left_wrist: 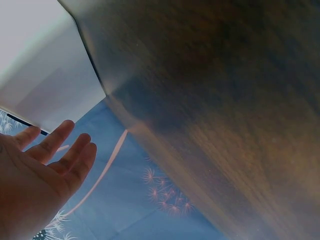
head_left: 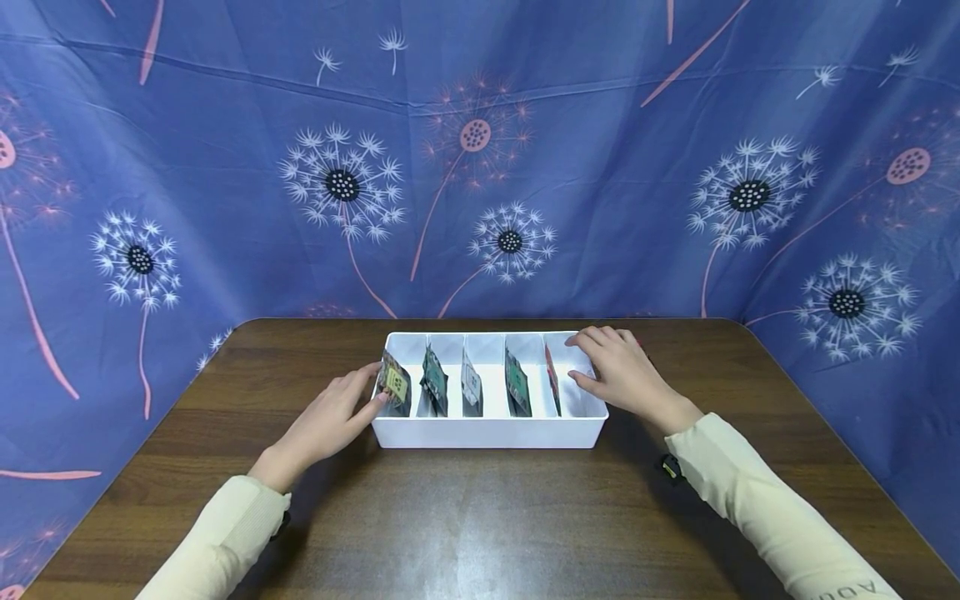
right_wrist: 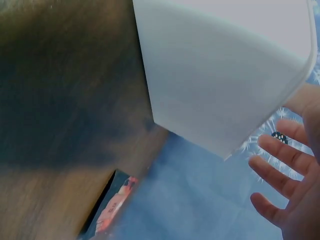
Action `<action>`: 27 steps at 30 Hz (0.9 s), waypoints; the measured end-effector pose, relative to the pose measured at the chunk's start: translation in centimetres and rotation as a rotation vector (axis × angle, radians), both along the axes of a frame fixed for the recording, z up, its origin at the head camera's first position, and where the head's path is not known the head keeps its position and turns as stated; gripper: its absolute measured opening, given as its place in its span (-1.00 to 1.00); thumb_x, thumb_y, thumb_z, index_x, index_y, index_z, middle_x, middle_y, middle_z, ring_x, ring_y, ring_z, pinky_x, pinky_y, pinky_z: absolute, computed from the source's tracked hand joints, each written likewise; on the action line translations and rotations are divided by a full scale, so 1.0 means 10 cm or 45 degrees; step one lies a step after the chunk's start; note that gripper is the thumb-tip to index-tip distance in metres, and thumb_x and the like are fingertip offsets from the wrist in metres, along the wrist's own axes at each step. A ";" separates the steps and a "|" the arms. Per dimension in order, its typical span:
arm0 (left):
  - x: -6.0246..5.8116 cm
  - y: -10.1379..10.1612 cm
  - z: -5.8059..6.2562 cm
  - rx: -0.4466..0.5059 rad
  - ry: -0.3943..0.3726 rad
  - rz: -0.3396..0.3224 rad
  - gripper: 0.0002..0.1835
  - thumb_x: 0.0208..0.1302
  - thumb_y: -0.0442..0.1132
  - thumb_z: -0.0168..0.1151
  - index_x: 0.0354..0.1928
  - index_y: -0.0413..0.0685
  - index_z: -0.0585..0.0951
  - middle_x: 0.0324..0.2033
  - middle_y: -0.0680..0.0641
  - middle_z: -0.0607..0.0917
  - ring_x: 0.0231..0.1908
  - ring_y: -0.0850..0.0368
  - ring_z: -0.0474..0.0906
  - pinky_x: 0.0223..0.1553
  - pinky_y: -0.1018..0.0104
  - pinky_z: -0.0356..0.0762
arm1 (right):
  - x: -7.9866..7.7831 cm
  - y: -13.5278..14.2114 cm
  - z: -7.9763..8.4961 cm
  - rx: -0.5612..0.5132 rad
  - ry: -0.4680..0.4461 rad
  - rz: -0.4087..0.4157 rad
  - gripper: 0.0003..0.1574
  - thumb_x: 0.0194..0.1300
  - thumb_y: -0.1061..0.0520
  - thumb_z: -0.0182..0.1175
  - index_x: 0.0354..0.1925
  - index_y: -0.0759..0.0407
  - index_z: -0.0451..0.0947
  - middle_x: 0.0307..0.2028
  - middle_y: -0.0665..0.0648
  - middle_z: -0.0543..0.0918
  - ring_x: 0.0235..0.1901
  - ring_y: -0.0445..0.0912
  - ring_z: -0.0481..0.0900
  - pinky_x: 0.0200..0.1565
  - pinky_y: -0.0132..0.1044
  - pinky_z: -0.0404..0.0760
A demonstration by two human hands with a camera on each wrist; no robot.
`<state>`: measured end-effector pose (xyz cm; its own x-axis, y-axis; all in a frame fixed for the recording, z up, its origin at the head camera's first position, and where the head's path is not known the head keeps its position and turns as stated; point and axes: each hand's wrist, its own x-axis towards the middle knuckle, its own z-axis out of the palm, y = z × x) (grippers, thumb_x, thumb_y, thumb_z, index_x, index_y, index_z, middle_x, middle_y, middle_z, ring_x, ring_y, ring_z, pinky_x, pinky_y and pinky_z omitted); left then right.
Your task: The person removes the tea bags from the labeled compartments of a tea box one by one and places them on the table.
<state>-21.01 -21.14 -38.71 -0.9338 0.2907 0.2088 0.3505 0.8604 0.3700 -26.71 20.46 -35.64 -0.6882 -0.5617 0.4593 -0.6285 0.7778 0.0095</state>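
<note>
A white divided box [head_left: 487, 432] stands on the wooden table, with several packets leaning in its compartments. My left hand [head_left: 330, 421] is at the box's left end, its thumb by a dark packet with a yellow label [head_left: 397, 385]. Fairly straight fingers of that hand show beside the box wall in the left wrist view. At the opposite end is my right hand [head_left: 626, 375], thumb and forefinger over the rightmost compartment. Its fingers are spread and loosely bent in the right wrist view, with nothing held. Nearest to it inside the box stands a thin red packet [head_left: 552, 379].
Two green packets [head_left: 434, 382] and a silver-white packet [head_left: 471, 385] stand in the middle compartments. Beyond the right end of the box, a black and red packet [right_wrist: 116, 205] lies on the table [head_left: 480, 517]. A blue dandelion-print cloth [head_left: 600, 167] hangs behind.
</note>
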 end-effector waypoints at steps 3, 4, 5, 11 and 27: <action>0.01 0.00 0.01 0.002 -0.007 0.003 -0.36 0.33 0.20 -0.14 0.33 0.02 0.18 0.21 -0.10 0.40 0.19 -0.13 0.32 0.15 -0.07 0.28 | 0.01 -0.02 -0.01 0.026 0.011 0.037 -0.47 0.02 -0.03 0.32 -0.04 0.11 0.48 -0.11 0.08 0.56 -0.15 0.02 0.49 -0.07 0.01 0.36; 0.01 0.00 0.01 0.002 -0.008 0.005 -0.36 0.33 0.20 -0.15 0.33 0.02 0.18 0.21 -0.10 0.40 0.19 -0.13 0.32 0.15 -0.07 0.28 | 0.01 -0.03 -0.02 0.030 0.012 0.047 -0.47 0.01 -0.03 0.33 -0.04 0.11 0.48 -0.11 0.07 0.56 -0.14 0.03 0.49 -0.07 0.01 0.36; 0.01 0.00 0.01 0.002 -0.010 0.006 -0.36 0.33 0.20 -0.15 0.33 0.02 0.17 0.21 -0.10 0.40 0.19 -0.13 0.32 0.15 -0.07 0.28 | 0.02 -0.03 -0.02 0.033 0.009 0.056 -0.47 0.02 -0.02 0.33 -0.04 0.10 0.48 -0.11 0.07 0.56 -0.13 0.02 0.49 -0.07 0.00 0.36; 0.01 0.00 0.01 -0.003 0.001 0.002 -0.37 0.33 0.18 -0.14 0.33 0.02 0.18 0.20 -0.10 0.41 0.18 -0.13 0.33 0.14 -0.07 0.29 | 0.01 -0.06 -0.05 0.077 -0.006 0.099 -0.44 0.00 -0.01 0.35 -0.01 0.08 0.47 -0.09 0.05 0.56 -0.09 0.02 0.48 -0.06 0.01 0.38; 0.00 -0.01 -0.02 -0.002 0.010 0.003 -0.36 0.33 0.21 -0.17 0.33 0.04 0.18 0.22 -0.10 0.39 0.20 -0.13 0.31 0.16 -0.08 0.28 | -0.03 -0.10 -0.07 0.135 0.018 0.224 -0.37 -0.02 0.06 0.38 0.05 0.08 0.45 -0.06 0.06 0.54 -0.03 0.01 0.45 -0.04 -0.02 0.39</action>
<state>-21.04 -21.22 -38.87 -0.9328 0.2889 0.2153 0.3514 0.8618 0.3659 -27.02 19.45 -36.32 -0.5688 -0.7184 0.4005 -0.7539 0.6500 0.0953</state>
